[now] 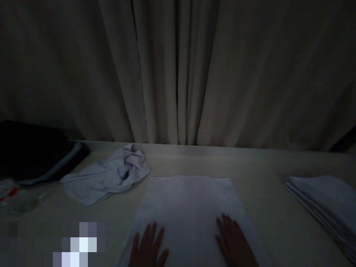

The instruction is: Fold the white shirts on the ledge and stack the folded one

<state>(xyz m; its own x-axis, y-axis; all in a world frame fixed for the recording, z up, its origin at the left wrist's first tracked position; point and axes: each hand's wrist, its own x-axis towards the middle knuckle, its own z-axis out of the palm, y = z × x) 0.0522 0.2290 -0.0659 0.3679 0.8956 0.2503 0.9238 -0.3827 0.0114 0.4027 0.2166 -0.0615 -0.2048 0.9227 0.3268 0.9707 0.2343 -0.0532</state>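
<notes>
A white cloth [191, 204] lies spread flat on the pale surface in front of me, its near end running out of the picture. My left hand [148, 246] rests palm down on its left side with the fingers spread. On the right side of the same cloth, my right hand [233, 241] lies flat too, fingers stretched forward. Neither hand grips anything. The wrists are cut off by the bottom edge.
A crumpled pale cloth [108, 176] lies to the left. Beyond it sit a dark bundle with a light stripe [33, 152] and clear plastic with red marks [19, 196]. Folded white cloths [325, 200] are stacked at right. Curtains [167, 74] hang behind the pale surface [261, 185].
</notes>
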